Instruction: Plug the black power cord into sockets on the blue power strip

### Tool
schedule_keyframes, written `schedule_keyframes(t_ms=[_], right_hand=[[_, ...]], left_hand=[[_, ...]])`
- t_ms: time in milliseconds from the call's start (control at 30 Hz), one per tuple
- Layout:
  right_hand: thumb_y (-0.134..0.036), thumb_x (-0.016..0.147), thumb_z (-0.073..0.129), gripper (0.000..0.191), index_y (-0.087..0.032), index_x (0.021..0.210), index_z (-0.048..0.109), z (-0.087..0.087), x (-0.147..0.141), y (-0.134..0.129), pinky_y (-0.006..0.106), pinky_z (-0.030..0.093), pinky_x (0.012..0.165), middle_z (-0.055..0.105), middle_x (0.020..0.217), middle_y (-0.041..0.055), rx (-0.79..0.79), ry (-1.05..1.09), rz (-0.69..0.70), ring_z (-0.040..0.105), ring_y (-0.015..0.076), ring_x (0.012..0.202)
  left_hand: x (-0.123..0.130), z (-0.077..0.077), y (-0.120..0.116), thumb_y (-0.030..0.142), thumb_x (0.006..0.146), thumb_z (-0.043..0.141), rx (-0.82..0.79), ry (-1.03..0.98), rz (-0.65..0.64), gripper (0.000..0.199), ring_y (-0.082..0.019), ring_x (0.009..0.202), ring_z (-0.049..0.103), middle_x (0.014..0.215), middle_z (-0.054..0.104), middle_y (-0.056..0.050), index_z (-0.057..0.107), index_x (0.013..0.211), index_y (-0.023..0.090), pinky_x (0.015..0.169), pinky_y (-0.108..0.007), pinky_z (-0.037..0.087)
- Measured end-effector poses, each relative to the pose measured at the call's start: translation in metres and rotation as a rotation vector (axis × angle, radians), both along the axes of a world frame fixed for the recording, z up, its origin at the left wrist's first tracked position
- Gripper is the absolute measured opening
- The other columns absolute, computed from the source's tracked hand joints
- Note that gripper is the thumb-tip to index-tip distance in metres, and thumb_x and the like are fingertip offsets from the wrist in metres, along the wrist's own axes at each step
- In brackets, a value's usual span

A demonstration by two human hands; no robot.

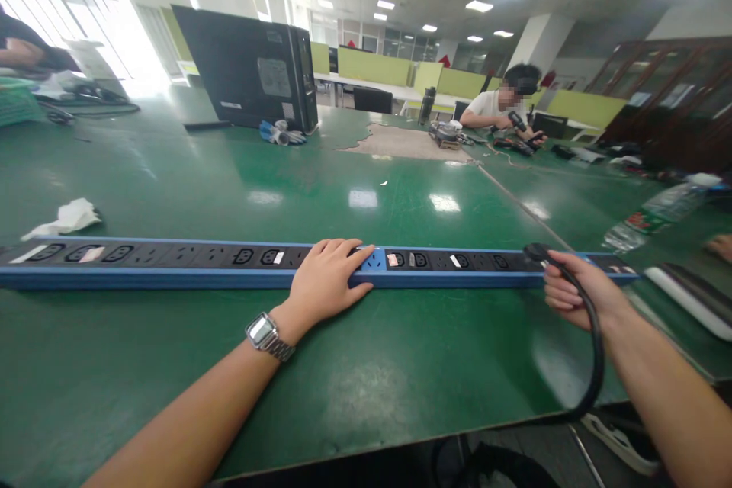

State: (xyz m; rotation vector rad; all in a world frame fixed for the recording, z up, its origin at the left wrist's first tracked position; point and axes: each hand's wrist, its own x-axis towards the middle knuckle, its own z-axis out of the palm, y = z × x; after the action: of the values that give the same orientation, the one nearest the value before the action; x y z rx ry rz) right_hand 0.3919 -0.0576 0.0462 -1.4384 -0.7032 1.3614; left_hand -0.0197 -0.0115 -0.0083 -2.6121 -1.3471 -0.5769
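Observation:
A long blue-edged black power strip (451,279) lies across the green table, with a row of sockets and small white and pink labels. My left hand (329,274), with a silver watch (263,330) on its wrist, spans the strip near its middle, fingers over the top and thumb along the front edge. In my right hand (577,290) is a black power plug (536,253), held at the right part of the strip; whether it is seated in a socket cannot be made out. Its thick cable (596,366) loops down past the table's front edge.
A black computer case (245,72) stands at the back left, with gloves (282,133) before it. Crumpled tissue (69,217) is at left, a plastic bottle (657,213) at right. Across the table, a person (508,107) holds a dark tool. Another person's arm shows at far left.

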Motion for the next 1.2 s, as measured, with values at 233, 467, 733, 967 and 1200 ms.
schedule_keyframes(t_ms=[233,467,733,967,1200], right_hand=[[-0.048,0.088,0.056,0.04,-0.018,0.061,0.06,0.022,-0.122,-0.005,0.021,0.021,0.035,0.042,0.038,-0.005,0.055,-0.294,0.311,0.036,0.0058,0.03],[-0.045,0.086,0.059,0.04,-0.018,0.057,0.055,0.03,-0.232,-0.019,0.021,0.027,0.041,0.054,0.048,-0.0022,0.467,-0.63,0.709,0.046,0.0078,0.039],[-0.053,0.086,0.055,0.044,-0.019,0.059,0.056,-0.059,-0.165,-0.008,0.024,0.027,0.043,0.044,0.045,-0.0035,0.31,-0.72,0.356,0.038,0.0106,0.041],[-0.049,0.09,0.052,0.043,-0.019,0.059,0.049,-0.089,-0.157,-0.021,0.025,0.03,0.053,0.041,0.052,-0.0037,0.485,-0.765,0.258,0.038,0.0113,0.051],[-0.049,0.089,0.052,0.043,-0.019,0.059,0.051,-0.087,-0.16,-0.019,0.025,0.029,0.053,0.042,0.052,-0.0033,0.477,-0.787,0.263,0.038,0.0117,0.052]], left_hand=[[0.007,0.003,-0.009,0.047,0.084,0.065,0.076,-0.212,-0.096,0.085,-0.03,0.129,0.046,0.146,0.044,-0.016,0.021,0.151,0.02,0.105,-0.045,0.04],[-0.027,0.014,-0.016,0.028,0.094,0.046,0.276,-0.266,-0.143,0.029,-0.024,0.108,0.06,0.118,0.063,-0.009,0.057,0.121,0.024,0.093,-0.041,0.047],[-0.107,-0.001,-0.003,0.03,0.094,0.05,0.341,-0.602,0.287,0.039,-0.024,0.111,0.062,0.123,0.063,-0.01,0.048,0.132,0.023,0.098,-0.041,0.05],[-0.103,0.001,-0.003,0.034,0.093,0.051,0.083,-0.478,0.085,0.029,-0.024,0.108,0.062,0.116,0.065,-0.008,0.058,0.118,0.022,0.1,-0.041,0.049],[-0.096,0.013,-0.009,0.037,0.093,0.049,-0.039,-0.453,-0.031,0.031,-0.024,0.11,0.061,0.118,0.063,-0.008,0.063,0.119,0.025,0.099,-0.04,0.05]])
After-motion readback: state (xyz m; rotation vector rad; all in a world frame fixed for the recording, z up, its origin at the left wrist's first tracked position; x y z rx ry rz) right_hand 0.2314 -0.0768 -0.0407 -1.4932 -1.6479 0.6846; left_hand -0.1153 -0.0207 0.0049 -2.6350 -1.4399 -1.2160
